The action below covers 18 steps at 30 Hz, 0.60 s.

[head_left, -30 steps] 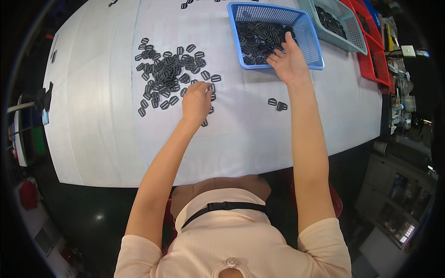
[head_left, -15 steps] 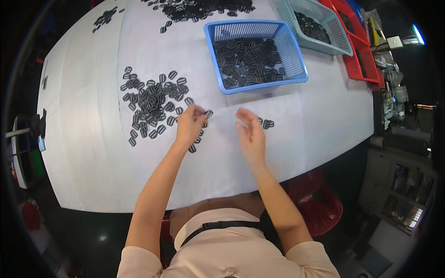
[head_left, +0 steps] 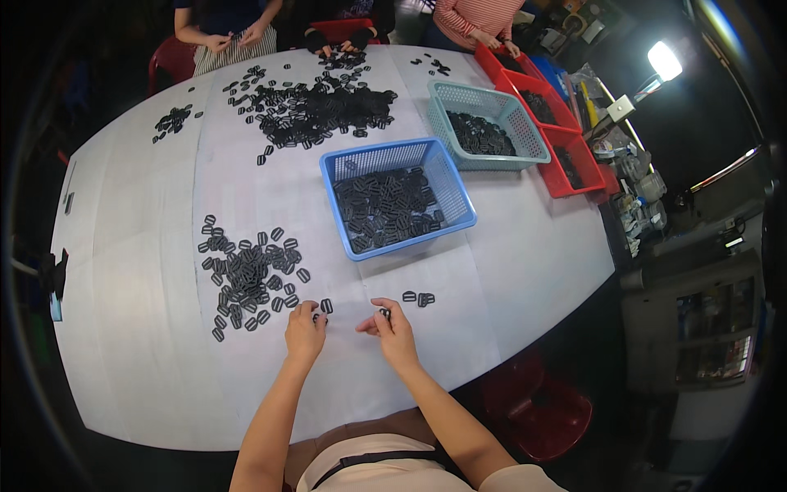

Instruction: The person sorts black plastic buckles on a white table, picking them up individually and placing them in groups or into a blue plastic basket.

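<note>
One bare right hand (head_left: pixel 396 334), lower centre of frame, pinches a small black plastic-looking buckle (head_left: pixel 384 313). Left hand (head_left: pixel 306 330), just left of it, fingers narrowed beside a loose black slotted oval buckle (head_left: pixel 326 306); cannot tell whether it grips anything. Black buckle heap (head_left: pixel 246 275) at centre left; bright-blue perforated plastic basket (head_left: pixel 455 197) mid-frame, holding more. Possible trouble: slack pinch could drop the piece; low leftward sweep could scatter the heap.

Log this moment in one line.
left hand: at loose black buckles | right hand: holding small black piece | blue basket: more buckles inside
</note>
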{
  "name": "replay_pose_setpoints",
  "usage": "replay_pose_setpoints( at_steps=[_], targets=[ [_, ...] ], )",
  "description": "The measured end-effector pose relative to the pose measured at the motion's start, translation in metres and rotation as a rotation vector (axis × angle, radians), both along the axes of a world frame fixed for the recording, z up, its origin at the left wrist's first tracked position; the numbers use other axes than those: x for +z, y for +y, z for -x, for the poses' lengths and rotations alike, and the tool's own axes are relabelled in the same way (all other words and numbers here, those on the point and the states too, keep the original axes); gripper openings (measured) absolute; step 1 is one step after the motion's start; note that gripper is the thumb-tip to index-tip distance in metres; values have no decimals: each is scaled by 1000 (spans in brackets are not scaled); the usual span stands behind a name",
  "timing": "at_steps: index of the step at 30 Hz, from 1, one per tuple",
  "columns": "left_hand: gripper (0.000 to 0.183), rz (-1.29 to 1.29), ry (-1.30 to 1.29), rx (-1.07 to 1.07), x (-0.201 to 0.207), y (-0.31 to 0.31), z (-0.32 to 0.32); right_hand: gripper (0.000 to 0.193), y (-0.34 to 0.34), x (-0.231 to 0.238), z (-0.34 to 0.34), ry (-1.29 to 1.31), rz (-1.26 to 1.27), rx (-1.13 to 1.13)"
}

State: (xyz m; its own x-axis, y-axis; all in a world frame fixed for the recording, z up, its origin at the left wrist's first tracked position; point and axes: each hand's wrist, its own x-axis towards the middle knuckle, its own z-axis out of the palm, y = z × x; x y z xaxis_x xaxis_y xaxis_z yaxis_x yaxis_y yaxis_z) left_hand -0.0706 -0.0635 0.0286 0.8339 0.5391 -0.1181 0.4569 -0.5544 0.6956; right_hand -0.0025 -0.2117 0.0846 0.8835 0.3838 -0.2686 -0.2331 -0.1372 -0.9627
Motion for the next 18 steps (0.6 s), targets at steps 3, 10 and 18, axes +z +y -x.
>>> replay_pose_setpoints(
  at_steps=[3,10,18],
  targets=[
    [30,-297,-5,2,-12,2,-2,20,-6,0,-1,175,-98,47],
    [14,-236,-36,-25,-24,9,-14,42,-9,27,4,528,-48,134],
    [37,-188,4,33,-11,-6,-30,24,-12,14,9,531,-35,256]
  ],
)
